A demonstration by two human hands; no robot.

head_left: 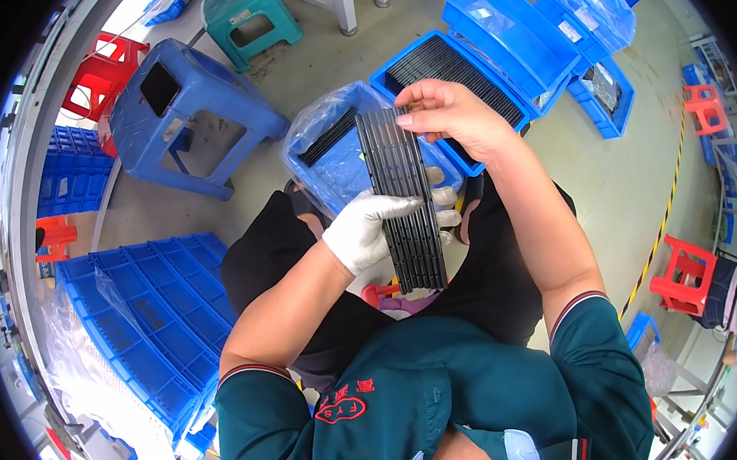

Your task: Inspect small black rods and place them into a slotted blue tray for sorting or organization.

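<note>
A flat row of long, thin black strips, lying side by side, is held up over my lap. My left hand, in a white glove, wraps round its middle, thumb across the front and fingertips showing past the right edge. Bare, my right hand is closed at the far right corner of the strips, thumb and fingertips pinched against their ends. Just beyond stands a blue bin lined with clear plastic, with more black strips inside. To its right, a second blue bin holds a dense row of similar strips, partly hidden by my right hand.
A blue stool stands to the left, with a green stool farther off. Blue crates are stacked at the near left. More blue bins sit at the far right. A red stool is by the right-hand side, near another person's sleeve.
</note>
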